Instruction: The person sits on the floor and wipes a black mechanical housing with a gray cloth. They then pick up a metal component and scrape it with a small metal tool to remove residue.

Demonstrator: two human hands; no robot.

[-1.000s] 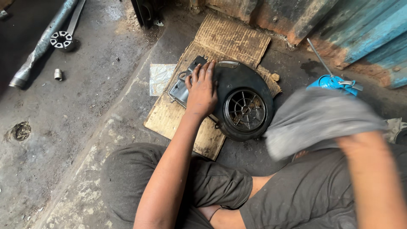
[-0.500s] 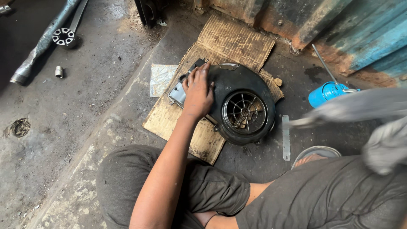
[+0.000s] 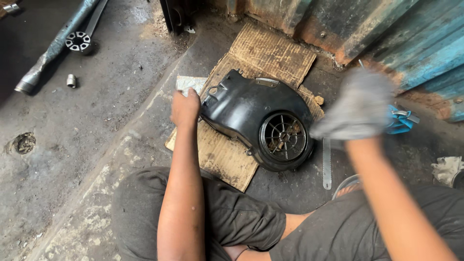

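Cardboard (image 3: 220, 157) lies flat on the floor, and the black fan cover (image 3: 256, 113) rests across its middle, reaching over its right edge. My left hand (image 3: 185, 107) is closed at the cover's left end, though I cannot tell whether it grips it; my right hand (image 3: 360, 108) is clenched around a grey rag (image 3: 350, 116) above the right edge.

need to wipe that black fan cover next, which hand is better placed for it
Right, probably: the right hand holds the grey rag just above the black cover. The left hand grips its edge.
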